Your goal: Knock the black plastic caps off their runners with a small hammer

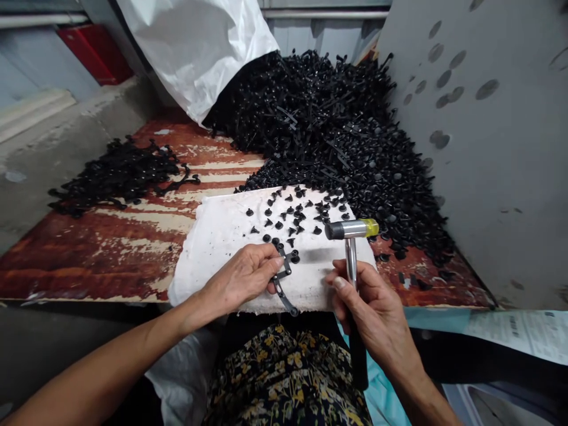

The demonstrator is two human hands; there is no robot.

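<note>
Between the thumb and fingers of my left hand (248, 275) is a black plastic linkage part (285, 299), with small round joints and a curved arm hanging toward the table's front edge. It is held over a white cloth (213, 236). My right hand (373, 302) grips a small mallet (351, 254) by its shaft, near the dark handle. The mallet stands upright, its head above the cloth, with one black face and one yellow face. Several small black plugs (290, 214) with round flat heads lie scattered on the cloth beyond my left hand.
A large heap of black plastic parts (310, 112) covers the back and right of the worn red table (186, 207). A smaller pile (119, 174) of jointed black parts lies at the left. A white sack (199, 47) hangs over the heap, and a grey panel (497, 148) borders the right side.
</note>
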